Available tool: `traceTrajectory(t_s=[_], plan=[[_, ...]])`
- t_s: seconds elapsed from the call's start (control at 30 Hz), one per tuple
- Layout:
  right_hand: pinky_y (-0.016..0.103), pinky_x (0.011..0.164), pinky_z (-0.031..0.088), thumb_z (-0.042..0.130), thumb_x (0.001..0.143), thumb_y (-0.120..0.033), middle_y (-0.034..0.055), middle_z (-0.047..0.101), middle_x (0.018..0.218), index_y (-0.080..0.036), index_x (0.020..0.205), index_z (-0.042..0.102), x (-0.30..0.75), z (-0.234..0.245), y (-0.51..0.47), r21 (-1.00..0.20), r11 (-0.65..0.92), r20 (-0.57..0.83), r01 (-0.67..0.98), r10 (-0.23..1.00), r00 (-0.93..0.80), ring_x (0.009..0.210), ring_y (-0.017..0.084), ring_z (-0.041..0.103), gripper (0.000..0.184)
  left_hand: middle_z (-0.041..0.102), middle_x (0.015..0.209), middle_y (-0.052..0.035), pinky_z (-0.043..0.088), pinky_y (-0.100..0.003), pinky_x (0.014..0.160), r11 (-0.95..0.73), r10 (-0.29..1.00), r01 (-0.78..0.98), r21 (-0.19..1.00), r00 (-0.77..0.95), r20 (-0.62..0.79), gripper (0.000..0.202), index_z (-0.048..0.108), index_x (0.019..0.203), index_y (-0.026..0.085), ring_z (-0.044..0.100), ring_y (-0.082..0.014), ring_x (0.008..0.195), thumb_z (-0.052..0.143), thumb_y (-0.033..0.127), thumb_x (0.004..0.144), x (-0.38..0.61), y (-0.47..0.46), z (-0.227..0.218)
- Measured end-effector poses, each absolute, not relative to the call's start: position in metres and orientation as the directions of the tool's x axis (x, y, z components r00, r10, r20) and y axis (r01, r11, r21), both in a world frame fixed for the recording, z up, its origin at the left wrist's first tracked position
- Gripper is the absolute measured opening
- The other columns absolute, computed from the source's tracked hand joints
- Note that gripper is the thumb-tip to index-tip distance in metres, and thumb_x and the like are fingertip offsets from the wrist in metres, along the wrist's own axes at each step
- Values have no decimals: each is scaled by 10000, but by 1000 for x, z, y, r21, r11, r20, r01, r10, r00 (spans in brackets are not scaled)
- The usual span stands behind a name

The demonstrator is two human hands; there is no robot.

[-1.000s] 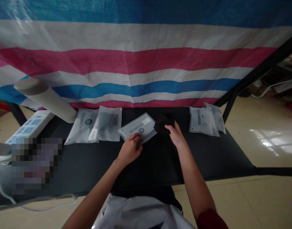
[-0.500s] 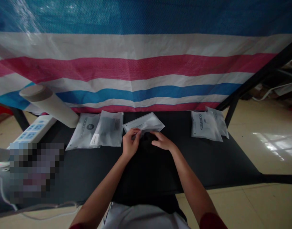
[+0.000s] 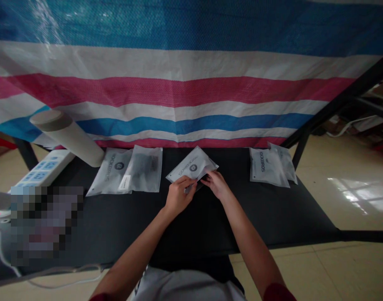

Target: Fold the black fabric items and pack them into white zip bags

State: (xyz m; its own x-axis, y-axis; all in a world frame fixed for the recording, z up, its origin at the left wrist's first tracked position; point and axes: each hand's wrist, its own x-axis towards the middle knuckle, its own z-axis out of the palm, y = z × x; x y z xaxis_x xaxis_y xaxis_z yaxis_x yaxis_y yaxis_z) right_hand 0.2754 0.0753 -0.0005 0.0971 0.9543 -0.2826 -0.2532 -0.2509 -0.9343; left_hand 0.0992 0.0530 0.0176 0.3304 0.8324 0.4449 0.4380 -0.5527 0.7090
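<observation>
A frosted plastic bag [image 3: 187,164] with dark lettering and a round logo lies tilted at the middle of the black table. My left hand [image 3: 179,195] pinches its near edge, fingers curled and thumb turned inward. At the bag's near right side, my right hand [image 3: 216,184] has its fingers bent against the plastic, which puckers there. The fingertips of both hands are close together at this edge. Something dark shows dimly between them, and I cannot make out what it is.
Two similar bags [image 3: 144,169] overlap to the left, one with a white label. Two more bags [image 3: 268,167] lie at the right. A pale bottle [image 3: 72,140] leans beside a white power strip [image 3: 45,169]. A striped tarpaulin [image 3: 178,92] hangs behind the black table [image 3: 272,221].
The bag has turned and its logo now shows. My left hand has shifted right along its near edge. My right hand has closed in from over a dark object to the bag's edge.
</observation>
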Motion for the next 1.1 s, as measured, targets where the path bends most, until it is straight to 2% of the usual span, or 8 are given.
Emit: traceTrajectory(t_s=[0.1,0.17,0.27,0.37,0.53,0.63,0.73,1.1], plan=[[405,816,573,525,863,-408,105,718,1049,-169,1045,654,274,1,70,-957,-227,-211,-180,972,-103,940,225,693,327,689,932,-71,563,-322,781,-588,807,421,691,368,462,217,706,1048,192,663,-181,844,529,254,938,102,50,17],[419,865,551,517,869,-362,98,721,1068,-177,1036,675,277,6,67,-993,-115,-119,32,981,-154,987,241,688,295,688,1007,-83,550,-354,854,-640,765,416,646,419,489,224,695,1085,193,649,-202,930,581,264,906,102,50,19],[422,974,483,541,851,-264,89,696,1167,-203,1039,693,291,14,64,-879,110,96,464,994,-55,1120,256,641,249,633,1203,-103,494,-429,971,-743,662,431,512,590,463,409,655,1185,197,576,-268,1116,715,275,787,99,52,21],[367,885,517,530,884,-276,97,725,1055,-201,984,682,311,20,62,-766,58,110,640,993,42,996,236,687,197,588,1290,-100,455,-469,991,-800,595,460,384,692,410,490,634,1225,215,510,-308,1201,748,243,749,96,55,19],[216,473,453,557,877,-530,45,687,681,-187,814,557,316,23,55,-874,-213,-358,437,890,-282,596,159,670,349,681,1073,-56,461,-379,846,-820,571,473,322,643,510,137,719,954,214,586,-230,1002,591,255,926,99,60,9],[191,438,426,688,778,-518,-9,663,660,-220,898,453,304,21,53,-941,-215,-309,260,860,-407,578,144,645,398,701,963,-51,451,-356,786,-815,575,490,310,613,542,183,714,917,189,592,-211,900,545,247,953,101,63,7],[176,410,400,677,775,-501,-61,607,606,-241,902,392,297,20,55,-969,-201,-240,145,905,-352,518,114,579,406,701,940,-58,455,-350,776,-799,596,512,316,599,536,197,703,940,172,586,-210,879,513,220,962,103,65,7],[148,363,342,695,718,-471,-36,608,643,-233,771,374,294,15,48,-971,-227,-235,73,960,-153,545,113,575,403,680,925,-65,481,-334,791,-771,629,563,296,603,492,200,687,951,166,591,-200,856,488,179,957,112,63,6]])
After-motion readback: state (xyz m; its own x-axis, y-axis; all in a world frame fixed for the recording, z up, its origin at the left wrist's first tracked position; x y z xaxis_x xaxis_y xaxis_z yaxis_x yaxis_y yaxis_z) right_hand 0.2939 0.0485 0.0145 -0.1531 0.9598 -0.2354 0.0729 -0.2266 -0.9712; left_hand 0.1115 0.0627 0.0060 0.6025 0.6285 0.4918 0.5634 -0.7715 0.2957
